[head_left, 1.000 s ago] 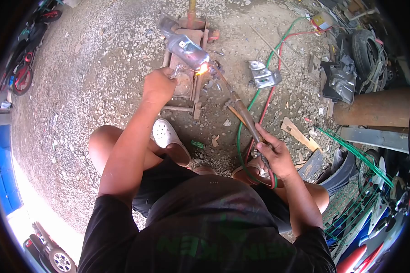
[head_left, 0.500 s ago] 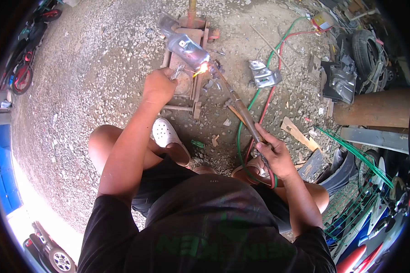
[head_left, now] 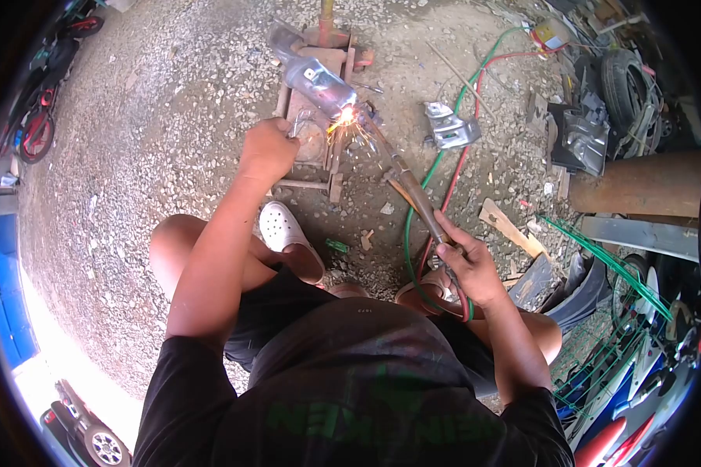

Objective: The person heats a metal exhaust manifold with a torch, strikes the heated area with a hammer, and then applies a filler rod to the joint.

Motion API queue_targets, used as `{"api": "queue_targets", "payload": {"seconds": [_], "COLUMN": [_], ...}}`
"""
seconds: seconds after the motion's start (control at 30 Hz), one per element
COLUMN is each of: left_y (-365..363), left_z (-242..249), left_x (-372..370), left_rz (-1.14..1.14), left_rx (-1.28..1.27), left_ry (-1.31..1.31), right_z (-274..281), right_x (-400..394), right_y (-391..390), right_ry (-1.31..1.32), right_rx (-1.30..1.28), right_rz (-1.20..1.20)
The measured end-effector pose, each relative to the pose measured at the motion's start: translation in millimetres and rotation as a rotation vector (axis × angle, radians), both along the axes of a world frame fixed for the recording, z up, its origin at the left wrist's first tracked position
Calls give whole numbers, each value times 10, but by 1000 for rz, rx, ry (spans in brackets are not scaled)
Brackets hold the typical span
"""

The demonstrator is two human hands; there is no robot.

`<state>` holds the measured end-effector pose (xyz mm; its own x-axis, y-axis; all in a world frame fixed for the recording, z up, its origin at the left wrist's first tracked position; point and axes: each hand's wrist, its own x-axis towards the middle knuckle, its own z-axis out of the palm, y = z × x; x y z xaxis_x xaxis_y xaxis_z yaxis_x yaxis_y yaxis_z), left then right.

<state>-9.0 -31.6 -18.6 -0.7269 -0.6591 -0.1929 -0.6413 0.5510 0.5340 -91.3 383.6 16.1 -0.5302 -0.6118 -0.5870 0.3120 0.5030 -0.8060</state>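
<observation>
My right hand (head_left: pixel 473 268) is closed round the handle of a gas torch (head_left: pixel 413 187), whose long neck slants up and to the left. At its tip a bright glow with flying sparks (head_left: pixel 346 117) sits against the lower end of a silvery metal exhaust part (head_left: pixel 319 84). That part lies tilted across a rusty metal stand (head_left: pixel 311 144). My left hand (head_left: pixel 269 149), left of the glow, is pinched on a thin, bent, silvery wire (head_left: pixel 301 120). The wire's far end is lost in the glare.
Green and red hoses (head_left: pixel 458 156) run from the torch to the upper right. Beside them lies a bent silver metal shield (head_left: pixel 452 127). A tyre (head_left: pixel 625 89), a rusty cylinder (head_left: pixel 642 184) and green wire rods (head_left: pixel 611 268) line the right side. Gravel surrounds my white clog (head_left: pixel 288 233).
The sparks have grown and now spray downward from the torch tip. My left hand has shifted very slightly left; my right hand keeps its place.
</observation>
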Motion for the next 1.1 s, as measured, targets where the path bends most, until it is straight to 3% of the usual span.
{"api": "queue_targets", "payload": {"seconds": [0.47, 0.63, 0.83, 1.1], "left_y": [-48, 82, 108, 184], "left_z": [30, 188, 124, -26], "left_x": [52, 74, 13, -32], "left_rz": [8, 120, 72, 45], "left_rx": [61, 286, 14, -4], "left_ry": [-169, -22, 57, -40], "right_z": [81, 144, 177, 120], "right_x": [21, 14, -11, -66], "right_y": [24, 142, 164, 162], "right_ry": [5, -162, -168, -172], "right_rx": [-8, -103, -176, -179], "right_rz": [-13, -235, -320, -255]}}
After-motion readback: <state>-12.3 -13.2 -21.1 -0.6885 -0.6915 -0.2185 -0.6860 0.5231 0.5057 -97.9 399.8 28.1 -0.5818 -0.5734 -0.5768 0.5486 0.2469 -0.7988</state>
